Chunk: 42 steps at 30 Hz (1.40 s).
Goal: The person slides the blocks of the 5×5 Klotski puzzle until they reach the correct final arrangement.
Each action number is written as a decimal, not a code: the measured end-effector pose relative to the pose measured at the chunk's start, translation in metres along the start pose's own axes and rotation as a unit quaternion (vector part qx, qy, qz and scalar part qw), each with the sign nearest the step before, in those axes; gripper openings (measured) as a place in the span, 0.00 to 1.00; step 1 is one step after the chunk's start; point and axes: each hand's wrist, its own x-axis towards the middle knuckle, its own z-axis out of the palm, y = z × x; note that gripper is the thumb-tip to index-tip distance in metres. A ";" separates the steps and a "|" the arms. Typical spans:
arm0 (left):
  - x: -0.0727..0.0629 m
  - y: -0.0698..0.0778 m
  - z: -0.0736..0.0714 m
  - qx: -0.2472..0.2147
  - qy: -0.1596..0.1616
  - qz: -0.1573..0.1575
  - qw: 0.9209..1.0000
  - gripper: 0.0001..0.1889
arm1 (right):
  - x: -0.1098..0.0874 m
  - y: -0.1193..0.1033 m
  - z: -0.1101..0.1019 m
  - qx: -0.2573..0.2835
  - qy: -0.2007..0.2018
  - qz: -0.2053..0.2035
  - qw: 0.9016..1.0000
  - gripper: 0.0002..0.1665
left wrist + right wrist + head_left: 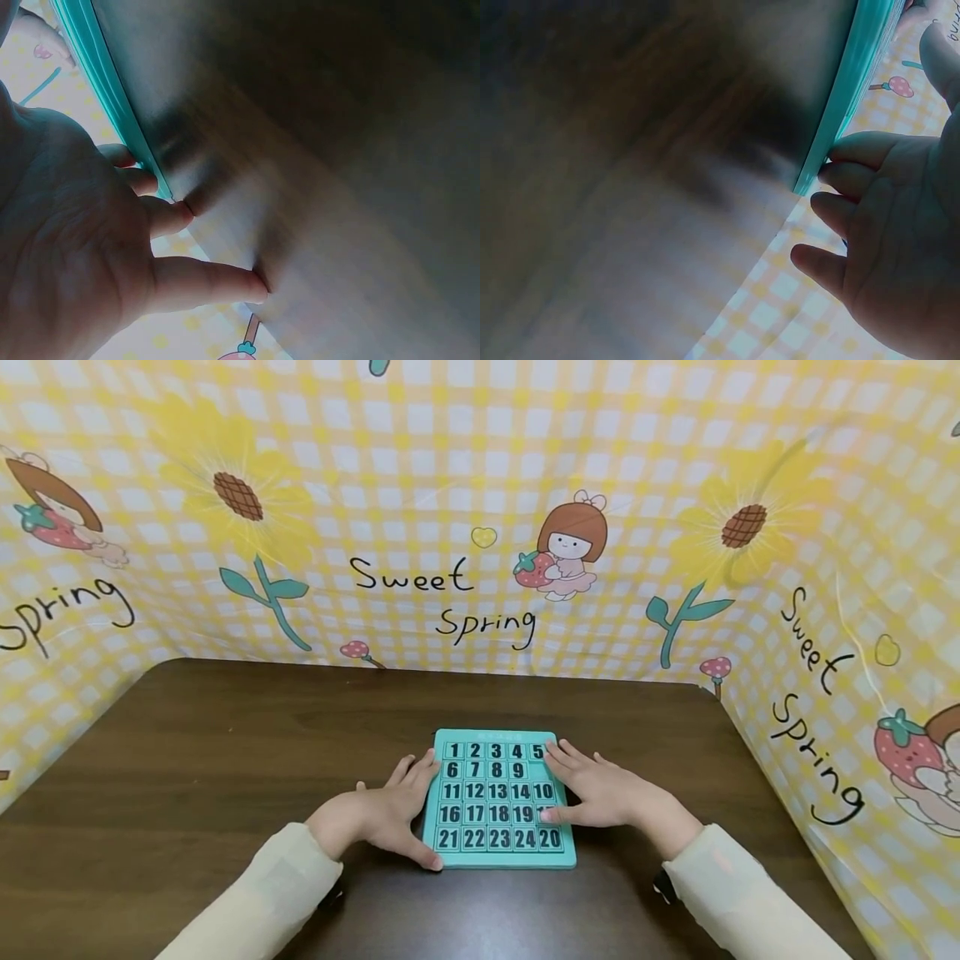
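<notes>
A teal number slide puzzle (498, 861) lies flat on the table, its tiles in five rows. At the right end of the second row, beside the 9, is a gap. My left hand (381, 814) rests along the puzzle's left side, thumb at the near corner. On the other side, my right hand (603, 792) touches the top right edge with its fingertips, and its thumb (566, 815) lies over the tile right of 19, mostly hiding its number. Both wrist views show extended fingers beside the puzzle's teal edge (112, 97).
The dark brown wooden table (300, 718) extends around the puzzle. A yellow checked cloth (420, 468) with printed flowers and lettering stands up behind the table and along both sides.
</notes>
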 end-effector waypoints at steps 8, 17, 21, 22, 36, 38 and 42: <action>0.001 -0.003 0.003 -0.004 -0.001 -0.003 1.000 0.72 | -0.015 -0.003 0.006 0.000 -0.003 -0.004 1.000 0.58; 0.002 -0.004 -0.001 -0.004 0.000 -0.003 1.000 0.72 | -0.040 -0.017 0.005 0.004 -0.011 -0.015 1.000 0.56; 0.002 -0.004 0.001 -0.006 0.000 -0.003 1.000 0.72 | -0.043 -0.023 0.007 -0.001 -0.015 -0.019 1.000 0.57; 0.002 -0.004 0.001 -0.006 0.001 -0.003 1.000 0.72 | -0.043 -0.024 0.008 -0.003 -0.015 -0.018 1.000 0.57; 0.001 -0.003 -0.001 -0.002 0.002 0.002 1.000 0.72 | -0.032 -0.024 0.006 -0.015 -0.016 0.002 1.000 0.57; 0.001 -0.003 -0.001 0.000 0.002 0.004 1.000 0.72 | -0.030 -0.023 0.006 -0.016 -0.017 0.005 1.000 0.57; 0.002 -0.002 -0.001 0.000 0.003 0.000 1.000 0.72 | -0.025 -0.021 0.007 -0.023 -0.011 0.009 1.000 0.57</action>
